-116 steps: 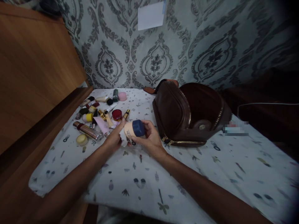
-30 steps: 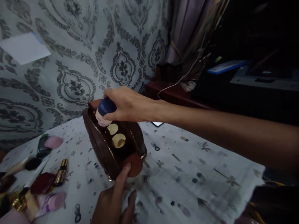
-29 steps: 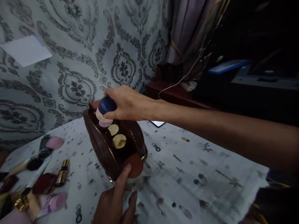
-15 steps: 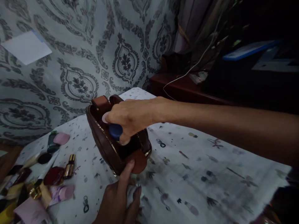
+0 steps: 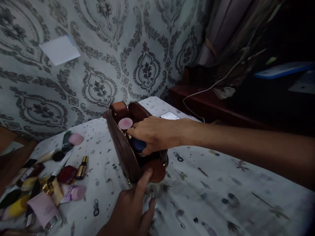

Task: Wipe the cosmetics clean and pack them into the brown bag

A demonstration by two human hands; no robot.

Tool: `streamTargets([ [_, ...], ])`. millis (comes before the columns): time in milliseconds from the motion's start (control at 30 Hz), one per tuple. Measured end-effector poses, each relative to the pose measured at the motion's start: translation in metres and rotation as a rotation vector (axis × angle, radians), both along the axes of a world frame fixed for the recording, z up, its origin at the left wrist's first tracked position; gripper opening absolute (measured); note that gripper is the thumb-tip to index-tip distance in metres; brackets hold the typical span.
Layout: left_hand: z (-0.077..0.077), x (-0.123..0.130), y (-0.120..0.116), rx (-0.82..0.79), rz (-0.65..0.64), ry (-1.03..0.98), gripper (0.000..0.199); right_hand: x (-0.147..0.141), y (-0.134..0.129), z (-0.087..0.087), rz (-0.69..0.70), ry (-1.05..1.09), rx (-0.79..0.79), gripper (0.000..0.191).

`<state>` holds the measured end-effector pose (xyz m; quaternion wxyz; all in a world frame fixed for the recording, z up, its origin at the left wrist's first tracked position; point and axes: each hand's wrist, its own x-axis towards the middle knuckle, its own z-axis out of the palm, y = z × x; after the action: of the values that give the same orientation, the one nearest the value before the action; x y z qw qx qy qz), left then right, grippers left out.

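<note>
A brown zip bag stands unzipped on the patterned cloth, its mouth facing up. My right hand reaches into it, fingers curled round a dark blue rounded item whose lower part is hidden. Beside those fingers, a pale pink round top shows inside the bag. My left hand is at the near end, index finger stretched onto the bag's tan leather tab and thumb apart. Something pale and shiny lies by that thumb, too unclear to name.
Several cosmetics lie at the left, among them a pink tube, a gold-capped bottle and a dark red round case. A phone lies behind my right wrist. A white cable crosses the red-brown furniture.
My right hand has shifted off the pink round top, which now shows fully; the blue item sits lower in the bag. The scene has slid rightward, and the phone has come into sight.
</note>
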<state>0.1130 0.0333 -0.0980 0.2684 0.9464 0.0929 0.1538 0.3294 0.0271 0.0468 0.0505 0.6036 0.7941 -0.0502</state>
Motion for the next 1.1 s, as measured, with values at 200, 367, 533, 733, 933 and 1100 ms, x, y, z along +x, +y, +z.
streamTargets([
  [200,0.005,0.003,-0.003,0.033,0.022,-0.029,0.069,-0.003,-0.002,0.002,-0.028,-0.052,-0.026,0.045],
  [367,0.006,0.001,-0.004,0.027,0.053,0.018,0.066,-0.008,-0.001,-0.016,0.008,-0.195,0.076,0.056],
  [533,0.008,0.000,-0.005,0.001,0.048,0.046,0.065,-0.016,0.001,-0.034,0.001,-0.280,0.178,0.057],
  [733,0.006,0.000,-0.006,-0.029,0.048,0.050,0.064,-0.017,0.003,-0.038,-0.018,-0.257,0.233,0.060],
  [933,0.004,0.000,-0.008,-0.041,0.050,0.057,0.063,-0.017,0.004,-0.038,-0.059,-0.251,0.231,0.055],
  [1100,0.006,0.000,-0.008,-0.053,0.058,0.067,0.063,-0.018,0.006,-0.038,-0.072,-0.255,0.239,0.054],
])
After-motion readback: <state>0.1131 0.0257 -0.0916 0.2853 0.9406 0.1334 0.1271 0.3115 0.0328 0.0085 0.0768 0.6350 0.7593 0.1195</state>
